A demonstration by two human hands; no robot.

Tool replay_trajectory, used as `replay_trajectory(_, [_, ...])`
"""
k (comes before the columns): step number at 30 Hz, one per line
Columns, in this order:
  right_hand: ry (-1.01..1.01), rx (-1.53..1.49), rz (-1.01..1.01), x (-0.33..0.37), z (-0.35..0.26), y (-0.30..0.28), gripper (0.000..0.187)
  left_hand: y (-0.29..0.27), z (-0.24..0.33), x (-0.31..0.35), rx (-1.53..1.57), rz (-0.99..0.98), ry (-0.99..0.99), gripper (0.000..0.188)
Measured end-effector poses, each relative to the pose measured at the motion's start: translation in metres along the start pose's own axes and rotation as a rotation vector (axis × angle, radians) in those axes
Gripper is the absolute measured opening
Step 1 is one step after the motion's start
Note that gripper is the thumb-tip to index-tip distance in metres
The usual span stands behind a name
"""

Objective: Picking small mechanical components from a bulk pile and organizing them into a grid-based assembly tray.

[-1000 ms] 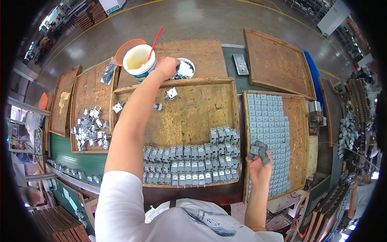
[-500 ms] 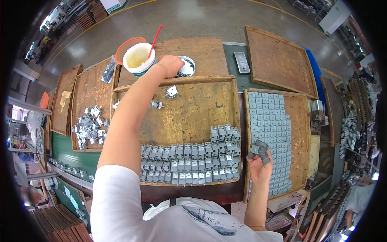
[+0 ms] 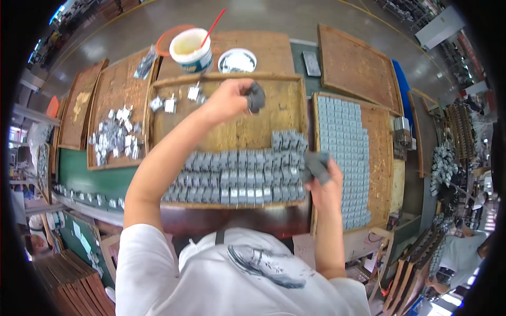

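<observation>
Left hand [image 3: 224, 100] fingers pinch a grey part [image 3: 256, 97] at frame centre-top, right hand [image 3: 324, 181] fingers clamp another grey block [image 3: 316, 164]; centre tray [image 3: 232, 126] has lower rows filled, upper half bare, loose pile [image 3: 113, 139] at left waits.

The small block [image 3: 256, 97] pinched in my left hand [image 3: 227, 99] is dark grey, and so is the one [image 3: 318, 165] in my right hand [image 3: 327, 184]. The rows of blocks [image 3: 237, 176] in the middle of the frame are a lighter blue-grey, laid in a neat grid on a brown, speckled board [image 3: 237, 124]. At right, another grid of pale grey blocks [image 3: 342, 142] covers a brown tray [image 3: 380, 137]. At upper centre, the tub [image 3: 192, 50] is white with a dark band and yellowish paste inside, with a red stick [image 3: 215, 22] in it. My shirt [image 3: 232, 274] at the bottom is white with a grey print. The table edge [image 3: 84, 176] at left is green.
</observation>
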State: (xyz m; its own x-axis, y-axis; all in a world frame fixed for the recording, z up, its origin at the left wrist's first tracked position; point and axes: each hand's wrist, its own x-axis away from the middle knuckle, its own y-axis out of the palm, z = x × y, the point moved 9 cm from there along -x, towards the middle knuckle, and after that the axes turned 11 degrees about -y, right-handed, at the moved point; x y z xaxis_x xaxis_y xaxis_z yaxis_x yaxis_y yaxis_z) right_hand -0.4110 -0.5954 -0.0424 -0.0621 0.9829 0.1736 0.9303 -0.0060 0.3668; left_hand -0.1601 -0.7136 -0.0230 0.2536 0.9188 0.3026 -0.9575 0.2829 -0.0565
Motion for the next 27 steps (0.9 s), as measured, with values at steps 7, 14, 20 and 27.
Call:
replay_trajectory(7, [-0.671, 0.808, -0.474, 0.044, -0.023, 0.090, 0.032, 0.076, -0.044, 0.150, 0.342, -0.247, -0.117, 0.017])
replay_trajectory(14, [-0.588, 0.712, -0.659, 0.109, 0.009, 0.126, 0.026, 0.079, -0.088, 0.226, 0.396, -0.218, -0.210, 0.015])
replay_trajectory(20, [-0.783, 0.901, -0.845, 0.143, 0.030, 0.138, 0.030, 0.085, -0.128, 0.260, 0.457, -0.185, -0.350, 0.013])
replay_trajectory(27, [-0.742, 0.904, -0.837, 0.153, 0.046, 0.141, 0.024, 0.095, -0.146, 0.297, 0.572, 0.034, -0.365, 0.008])
